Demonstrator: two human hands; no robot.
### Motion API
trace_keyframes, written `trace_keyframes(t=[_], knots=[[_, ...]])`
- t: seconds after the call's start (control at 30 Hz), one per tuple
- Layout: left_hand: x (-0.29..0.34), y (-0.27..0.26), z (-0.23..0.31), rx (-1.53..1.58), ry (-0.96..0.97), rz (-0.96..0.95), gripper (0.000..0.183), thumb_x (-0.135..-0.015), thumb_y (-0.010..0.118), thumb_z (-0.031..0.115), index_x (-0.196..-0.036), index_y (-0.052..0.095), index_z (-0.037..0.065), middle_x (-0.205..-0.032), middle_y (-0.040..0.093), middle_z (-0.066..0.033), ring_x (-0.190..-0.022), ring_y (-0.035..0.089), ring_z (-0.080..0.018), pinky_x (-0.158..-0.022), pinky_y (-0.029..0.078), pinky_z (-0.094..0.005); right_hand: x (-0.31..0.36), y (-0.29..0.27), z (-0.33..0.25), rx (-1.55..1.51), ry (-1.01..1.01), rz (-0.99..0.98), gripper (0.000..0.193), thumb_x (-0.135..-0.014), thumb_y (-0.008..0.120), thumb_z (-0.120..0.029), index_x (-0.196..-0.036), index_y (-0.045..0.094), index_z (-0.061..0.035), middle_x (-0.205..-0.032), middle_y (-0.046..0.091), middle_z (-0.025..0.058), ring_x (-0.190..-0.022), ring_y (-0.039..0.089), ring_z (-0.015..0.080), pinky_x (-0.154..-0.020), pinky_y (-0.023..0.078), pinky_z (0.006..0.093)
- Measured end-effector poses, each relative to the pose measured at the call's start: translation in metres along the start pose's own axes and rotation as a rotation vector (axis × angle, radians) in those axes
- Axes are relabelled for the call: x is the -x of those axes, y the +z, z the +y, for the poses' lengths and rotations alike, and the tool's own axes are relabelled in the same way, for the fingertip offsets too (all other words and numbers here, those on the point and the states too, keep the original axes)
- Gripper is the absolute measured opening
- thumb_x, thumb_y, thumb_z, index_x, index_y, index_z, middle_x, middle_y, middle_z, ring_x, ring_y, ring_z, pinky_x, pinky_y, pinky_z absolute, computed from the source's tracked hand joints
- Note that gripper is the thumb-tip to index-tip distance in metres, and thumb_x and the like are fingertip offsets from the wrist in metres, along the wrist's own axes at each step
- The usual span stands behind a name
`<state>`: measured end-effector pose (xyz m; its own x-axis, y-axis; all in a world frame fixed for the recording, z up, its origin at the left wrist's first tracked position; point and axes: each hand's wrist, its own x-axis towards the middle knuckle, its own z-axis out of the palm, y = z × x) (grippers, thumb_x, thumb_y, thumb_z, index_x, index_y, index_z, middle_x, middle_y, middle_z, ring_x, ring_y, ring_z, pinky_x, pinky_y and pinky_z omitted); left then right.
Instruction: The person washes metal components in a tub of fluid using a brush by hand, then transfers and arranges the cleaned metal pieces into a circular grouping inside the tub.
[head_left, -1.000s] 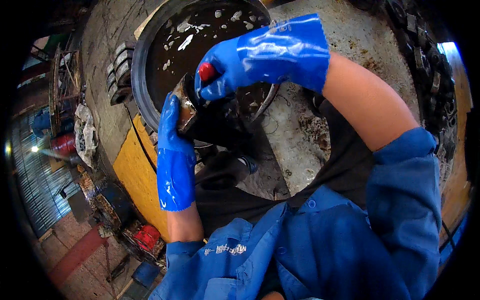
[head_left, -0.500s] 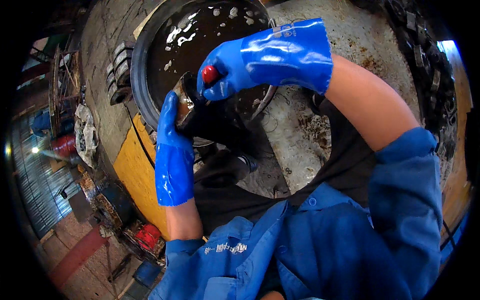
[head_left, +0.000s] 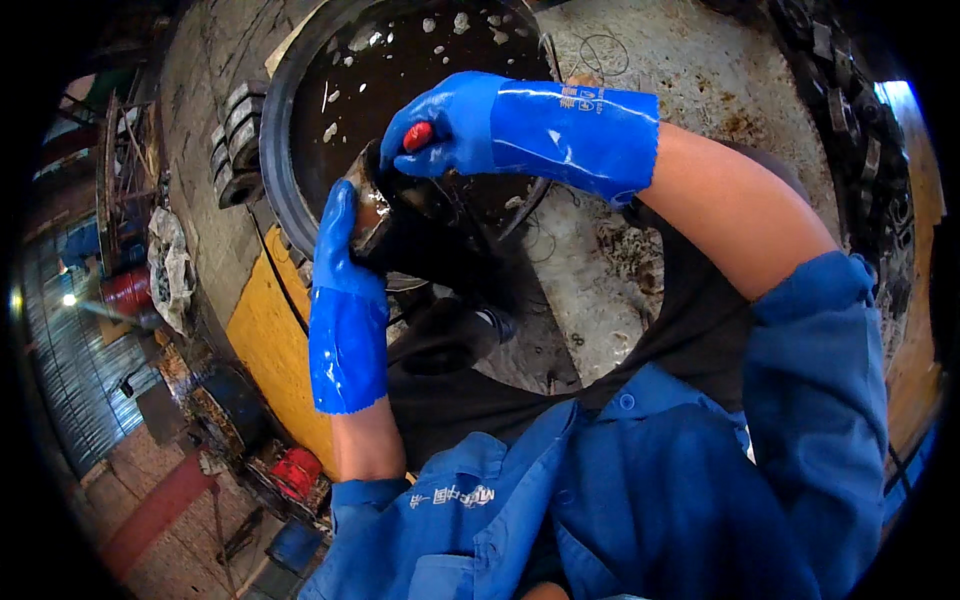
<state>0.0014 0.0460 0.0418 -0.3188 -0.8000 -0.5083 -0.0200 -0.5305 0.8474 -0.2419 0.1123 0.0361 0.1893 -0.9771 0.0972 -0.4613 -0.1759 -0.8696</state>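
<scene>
My left hand (head_left: pixel 343 250), in a blue rubber glove, grips the side of a dark, wet, hollow metal part (head_left: pixel 371 212), with the fingers along its outer face. My right hand (head_left: pixel 447 130), gloved the same way, is closed around a tool with a red handle (head_left: pixel 418 136). Only the rounded handle end shows; the working end is hidden behind the glove and the part. The right hand is at the part's upper rim. Both hands are over the near edge of a round black tub (head_left: pixel 281 150) of dark liquid with whitish foam patches.
Several blocky metal pieces (head_left: pixel 240 140) lie left of the tub. A yellow board (head_left: pixel 268 320) is at its lower left. Stained flooring (head_left: pixel 700 70) spreads to the right, with dark chain-like metal parts (head_left: pixel 845 120) beyond. Red containers (head_left: pixel 297 472) and clutter stand farther left.
My right hand has shifted slightly left along the part, its cuff dropping a little and the wrist turning. Foam patches on the liquid have changed shape. My left hand stays nearly still.
</scene>
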Motion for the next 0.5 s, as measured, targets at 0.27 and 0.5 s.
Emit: trace_keyframes(t=[0.27, 0.5], knots=[[-0.024, -0.03, -0.01, -0.04, 0.058, -0.147, 0.064, -0.103, 0.067, 0.044, -0.15, 0.055, 0.002, -0.14, 0.067, -0.017, -0.127, 0.067, -0.0296, -0.109, 0.055, -0.0413, -0.012, -0.008, -0.014, -0.058, 0.283, -0.156, 0.029, -0.099, 0.075, -0.033, -0.122, 0.076, -0.0146, -0.113, 0.078, 0.0107, -0.106, 0.074, 0.0267, -0.102, 0.057, 0.0403], [-0.001, -0.01, 0.0, -0.018, -0.027, -0.026, 0.058, -0.108, 0.056, 0.039, -0.152, 0.053, 0.002, -0.144, 0.065, -0.0141, -0.131, 0.064, -0.0288, -0.116, 0.049, -0.0405, -0.023, -0.015, -0.005, -0.249, 0.414, -0.29, 0.033, -0.095, 0.077, -0.035, -0.12, 0.076, -0.0132, -0.101, 0.075, 0.008, -0.088, 0.071, 0.0192, -0.081, 0.061, 0.0373]])
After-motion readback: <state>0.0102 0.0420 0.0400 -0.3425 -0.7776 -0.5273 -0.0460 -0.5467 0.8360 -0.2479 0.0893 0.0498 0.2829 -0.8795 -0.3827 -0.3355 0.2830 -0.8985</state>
